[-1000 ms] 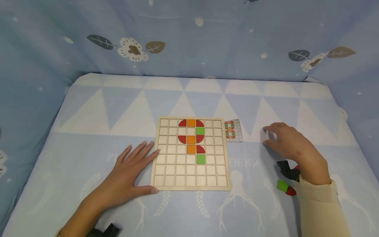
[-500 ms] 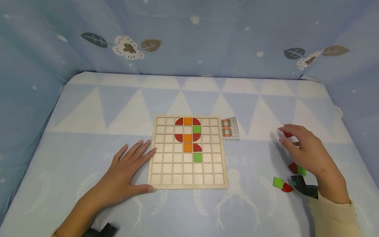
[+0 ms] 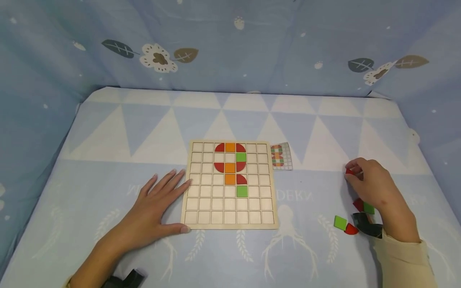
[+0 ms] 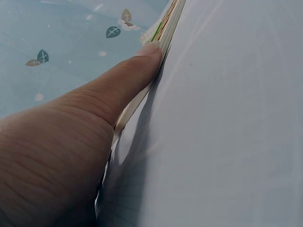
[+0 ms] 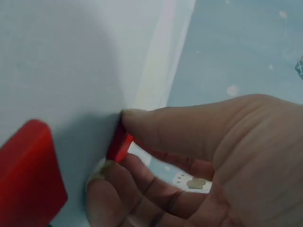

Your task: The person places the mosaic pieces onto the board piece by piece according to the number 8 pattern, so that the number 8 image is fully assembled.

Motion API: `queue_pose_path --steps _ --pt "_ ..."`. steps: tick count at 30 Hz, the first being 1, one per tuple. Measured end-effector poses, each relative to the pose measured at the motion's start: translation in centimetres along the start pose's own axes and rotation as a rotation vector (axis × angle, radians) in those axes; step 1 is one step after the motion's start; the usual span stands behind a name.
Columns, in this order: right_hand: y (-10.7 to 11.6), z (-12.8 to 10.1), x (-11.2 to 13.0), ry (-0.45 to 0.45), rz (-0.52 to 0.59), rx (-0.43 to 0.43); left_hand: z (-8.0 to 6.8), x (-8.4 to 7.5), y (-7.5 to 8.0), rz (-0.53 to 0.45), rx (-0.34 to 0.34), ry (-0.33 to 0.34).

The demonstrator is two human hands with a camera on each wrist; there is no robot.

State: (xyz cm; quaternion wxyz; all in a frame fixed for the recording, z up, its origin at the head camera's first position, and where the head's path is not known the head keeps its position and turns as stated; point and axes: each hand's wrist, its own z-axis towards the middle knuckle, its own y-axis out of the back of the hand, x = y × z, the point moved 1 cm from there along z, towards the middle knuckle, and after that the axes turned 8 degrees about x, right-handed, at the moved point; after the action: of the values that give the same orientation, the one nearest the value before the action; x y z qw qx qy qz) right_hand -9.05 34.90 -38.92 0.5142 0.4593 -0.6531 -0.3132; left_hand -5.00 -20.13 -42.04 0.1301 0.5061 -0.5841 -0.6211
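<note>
A wooden grid board (image 3: 206, 205) lies mid-table, with red quarter-round, orange square and green square tiles set in its upper middle cells. My left hand (image 3: 155, 216) lies spread at the board's left edge, fingertips and thumb touching the rim. In the left wrist view the thumb (image 4: 123, 80) lies along the board's side. My right hand (image 3: 376, 188), to the right of the board, pinches a red quarter-round tile (image 5: 119, 144) between thumb and fingertips. Another red tile (image 5: 31, 175) shows large at the left of the right wrist view.
A pattern card (image 3: 282, 157) lies against the board's right edge. Below my right hand are loose tiles: a green square (image 3: 340, 223), a red quarter-round (image 3: 351, 229), another red one (image 3: 358, 205) and a green one (image 3: 368, 208). Black wrist straps show at both wrists.
My right hand has moved right and slightly down over the table, and its fingers have closed on a red tile there. My left hand stays at the board's edge.
</note>
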Motion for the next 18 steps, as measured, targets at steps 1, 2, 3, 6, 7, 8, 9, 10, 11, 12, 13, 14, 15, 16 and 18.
queue_pose_path --steps 1,2,3,6,7,8,9,10,11,12,13,14,15,16,18 --pt "0.11 -0.03 -0.05 -0.012 0.01 0.018 0.01 -0.02 0.03 -0.002 0.004 0.004" --pt "0.2 -0.05 -0.07 -0.023 0.013 0.032 0.01 -0.04 0.04 -0.003 0.007 0.008" --pt "0.29 -0.06 -0.1 -0.038 0.014 0.049 -0.01 -0.05 0.05 -0.006 0.01 0.011" --pt "0.47 -0.18 -0.12 -0.085 0.013 0.088 -0.03 -0.1 0.06 -0.012 0.014 0.017" --pt "0.5 -0.22 -0.1 -0.1 0.015 0.097 -0.03 -0.11 0.05 -0.013 0.015 0.018" --pt "0.52 -0.26 -0.08 -0.113 0.015 0.104 -0.03 -0.11 0.04 -0.013 0.016 0.019" --pt "0.54 -0.3 -0.06 -0.126 0.018 0.113 -0.04 -0.11 0.03 -0.014 0.016 0.02" --pt "0.57 -0.32 -0.04 -0.14 0.026 0.124 -0.04 -0.11 0.02 -0.013 0.015 0.021" --pt "0.6 -0.34 -0.02 -0.153 0.034 0.135 -0.05 -0.1 0.01 -0.012 0.014 0.021" --pt "0.64 -0.36 0.0 -0.165 0.041 0.147 -0.04 -0.09 0.01 -0.011 0.012 0.021" --pt "0.68 -0.38 0.02 -0.174 0.049 0.16 -0.03 -0.08 0.0 -0.009 0.011 0.019" --pt "0.71 -0.41 0.04 -0.178 0.058 0.172 -0.03 -0.07 0.0 -0.009 0.009 0.016" --pt "0.74 -0.44 0.09 -0.18 0.069 0.182 -0.03 -0.07 0.0 -0.008 0.007 0.013" --pt "0.76 -0.48 0.17 -0.177 0.083 0.19 -0.02 -0.06 0.02 -0.008 0.006 0.01" --pt "0.78 -0.61 0.51 -0.151 0.112 0.182 -0.01 -0.06 0.05 -0.008 0.003 0.004"
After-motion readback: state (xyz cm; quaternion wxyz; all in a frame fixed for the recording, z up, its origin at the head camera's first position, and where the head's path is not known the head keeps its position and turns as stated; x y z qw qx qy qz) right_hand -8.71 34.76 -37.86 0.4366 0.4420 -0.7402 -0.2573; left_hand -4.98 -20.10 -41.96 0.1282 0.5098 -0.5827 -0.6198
